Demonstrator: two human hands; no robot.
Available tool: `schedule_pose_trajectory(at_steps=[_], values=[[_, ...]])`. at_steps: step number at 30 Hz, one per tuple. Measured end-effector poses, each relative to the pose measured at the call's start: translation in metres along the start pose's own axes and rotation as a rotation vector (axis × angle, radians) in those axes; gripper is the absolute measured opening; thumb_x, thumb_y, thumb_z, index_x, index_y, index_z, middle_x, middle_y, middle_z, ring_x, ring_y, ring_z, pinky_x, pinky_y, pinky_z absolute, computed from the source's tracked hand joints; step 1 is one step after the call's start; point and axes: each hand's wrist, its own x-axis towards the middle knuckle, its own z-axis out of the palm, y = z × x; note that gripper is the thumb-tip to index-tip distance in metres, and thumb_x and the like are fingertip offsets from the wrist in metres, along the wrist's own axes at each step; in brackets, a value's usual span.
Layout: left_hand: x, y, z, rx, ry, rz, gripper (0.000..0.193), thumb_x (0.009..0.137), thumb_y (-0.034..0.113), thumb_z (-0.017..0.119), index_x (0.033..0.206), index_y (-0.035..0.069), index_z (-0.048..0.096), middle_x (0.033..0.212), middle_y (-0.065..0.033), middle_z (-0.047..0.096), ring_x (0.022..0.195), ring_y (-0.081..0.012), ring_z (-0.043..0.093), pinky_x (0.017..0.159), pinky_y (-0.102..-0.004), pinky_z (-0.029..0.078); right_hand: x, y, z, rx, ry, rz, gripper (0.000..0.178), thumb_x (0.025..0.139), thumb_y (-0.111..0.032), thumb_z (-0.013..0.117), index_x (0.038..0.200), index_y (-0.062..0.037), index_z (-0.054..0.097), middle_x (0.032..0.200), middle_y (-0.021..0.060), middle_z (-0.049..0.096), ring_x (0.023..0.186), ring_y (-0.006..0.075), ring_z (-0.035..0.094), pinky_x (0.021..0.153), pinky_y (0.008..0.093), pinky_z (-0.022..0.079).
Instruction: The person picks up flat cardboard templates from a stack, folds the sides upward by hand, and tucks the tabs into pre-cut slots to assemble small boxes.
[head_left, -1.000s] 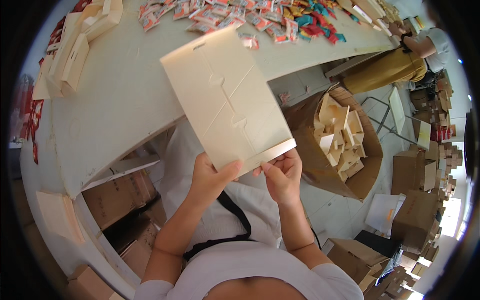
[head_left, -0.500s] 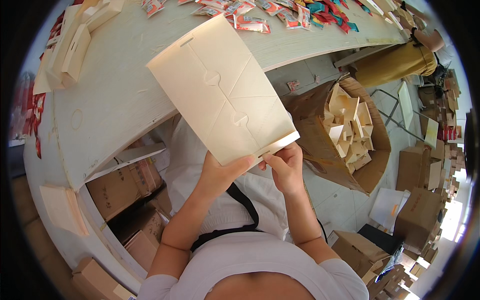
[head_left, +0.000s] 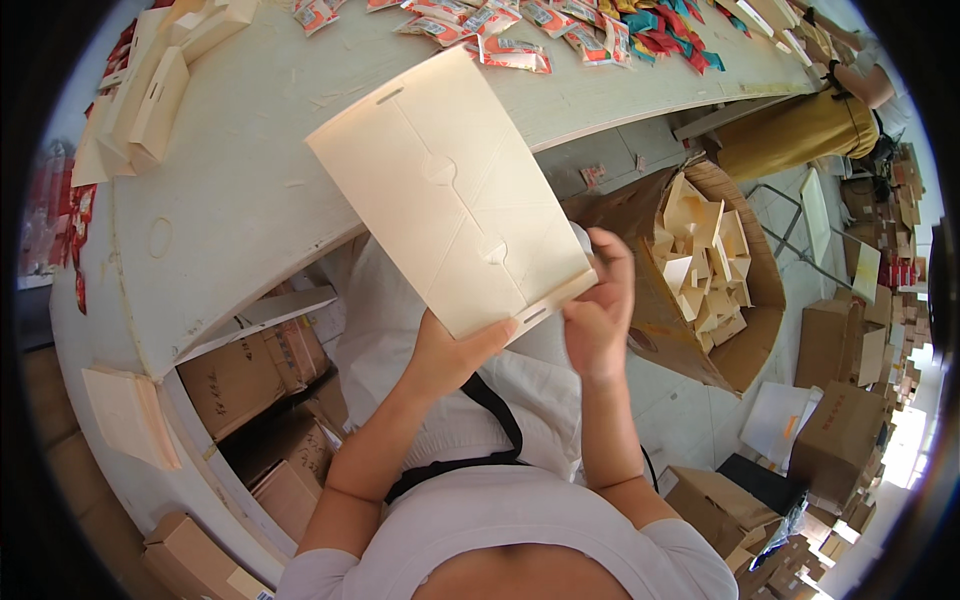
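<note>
A flat-faced cream cardboard box (head_left: 455,200) is held tilted in front of me, over the front edge of the table. Its broad face shows interlocked flaps with round tabs, and a slot lies near each end. My left hand (head_left: 455,355) grips the lower left corner, thumb on the front face and fingers hidden behind. My right hand (head_left: 600,310) is at the lower right corner, slightly blurred. Its fingers are apart and partly bent, with the thumb just below the box's edge.
Snack packets (head_left: 515,54) lie along the far side of the table (head_left: 240,180). More cream boxes (head_left: 160,105) stand at the far left. A large carton (head_left: 762,330) of cream cardboard pieces stands on the floor at right. A person in yellow trousers (head_left: 800,135) is beyond it.
My right hand has shifted right and its thumb has come off the slotted edge, fingers spreading. The box has moved slightly right and down in view, still in my left hand.
</note>
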Motion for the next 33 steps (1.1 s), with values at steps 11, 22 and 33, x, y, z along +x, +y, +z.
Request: schedule_pose_trajectory(at_steps=[11, 22, 33], values=[[-0.006, -0.013, -0.009, 0.079, -0.175, -0.035, 0.045, 0.076, 0.014, 0.062, 0.113, -0.003, 0.046, 0.105, -0.0097, 0.054, 0.097, -0.0161, 0.051, 0.082, -0.0296, 0.042, 0.004, -0.004, 0.008, -1.246, -0.070, -0.148, 0.092, 0.065, -0.035, 0.071, 0.133, -0.0005, 0.020, 0.105, 0.0214, 0.049, 0.080, 0.0324, 0.057, 0.065, 0.0348, 0.049], [-0.013, -0.018, -0.019, 0.198, -0.284, 0.017, 0.042, 0.081, 0.006, 0.052, 0.121, -0.001, 0.040, 0.114, -0.0075, 0.048, 0.103, -0.0161, 0.046, 0.087, -0.0281, 0.037, -0.014, 0.003, 0.000, -0.991, -0.358, -0.055, 0.080, 0.070, -0.027, 0.066, 0.132, -0.0002, 0.023, 0.116, 0.0282, 0.044, 0.085, 0.0349, 0.057, 0.071, 0.0362, 0.048], [0.000, -0.023, -0.026, 0.360, -0.231, -0.077, 0.035, 0.082, 0.015, 0.052, 0.113, -0.002, 0.049, 0.100, -0.0049, 0.056, 0.089, -0.0104, 0.049, 0.078, -0.0273, 0.042, 0.003, -0.007, -0.043, -0.624, -0.317, 0.013, 0.042, 0.067, 0.008, 0.045, 0.105, -0.0031, 0.058, 0.112, 0.0094, 0.055, 0.098, 0.0178, 0.054, 0.077, 0.0295, 0.046]])
